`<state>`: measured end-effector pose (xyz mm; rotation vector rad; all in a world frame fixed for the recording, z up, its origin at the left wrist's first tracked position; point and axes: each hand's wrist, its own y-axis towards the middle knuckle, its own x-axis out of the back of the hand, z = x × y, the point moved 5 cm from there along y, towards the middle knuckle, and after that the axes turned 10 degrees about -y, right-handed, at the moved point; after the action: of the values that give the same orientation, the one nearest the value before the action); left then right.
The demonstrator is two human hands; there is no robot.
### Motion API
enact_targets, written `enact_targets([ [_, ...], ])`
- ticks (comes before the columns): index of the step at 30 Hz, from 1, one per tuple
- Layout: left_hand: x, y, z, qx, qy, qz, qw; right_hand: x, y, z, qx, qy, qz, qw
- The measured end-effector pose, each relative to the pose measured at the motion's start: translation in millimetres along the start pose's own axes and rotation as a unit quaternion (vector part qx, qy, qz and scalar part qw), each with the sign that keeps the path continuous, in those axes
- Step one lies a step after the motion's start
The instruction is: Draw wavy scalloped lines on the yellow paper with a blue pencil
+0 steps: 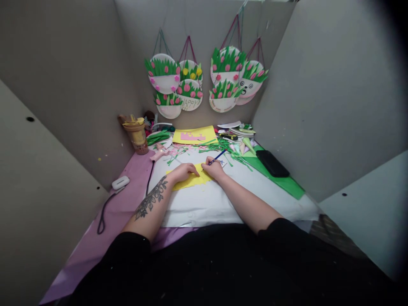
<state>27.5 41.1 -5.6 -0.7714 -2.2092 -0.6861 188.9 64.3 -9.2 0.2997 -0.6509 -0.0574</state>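
A small yellow paper sheet (191, 182) lies on a white sheet (207, 204) in the middle of the table. My left hand (183, 171) rests flat on the yellow paper's upper left part, fingers stretched toward the right. My right hand (213, 168) is closed around a blue pen (218, 157), its tip down at the yellow paper's top edge. The two hands nearly touch above the paper.
Beyond the hands lie green paper strips (219, 148), a larger yellow sheet (194, 135) with a pink cutout, a pink glue gun (159, 152), a jar (137, 135), a black case (272, 163) on green paper. Paper-plate flower baskets (204, 83) hang on the back wall.
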Motion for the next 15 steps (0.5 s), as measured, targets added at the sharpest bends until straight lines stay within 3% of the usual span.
enact_targets([
  [15,-0.7,-0.3,3.6,0.001,-0.008,-0.001,1.000,-0.7,0.1,-1.2,-0.001,0.010,0.008,1.000],
])
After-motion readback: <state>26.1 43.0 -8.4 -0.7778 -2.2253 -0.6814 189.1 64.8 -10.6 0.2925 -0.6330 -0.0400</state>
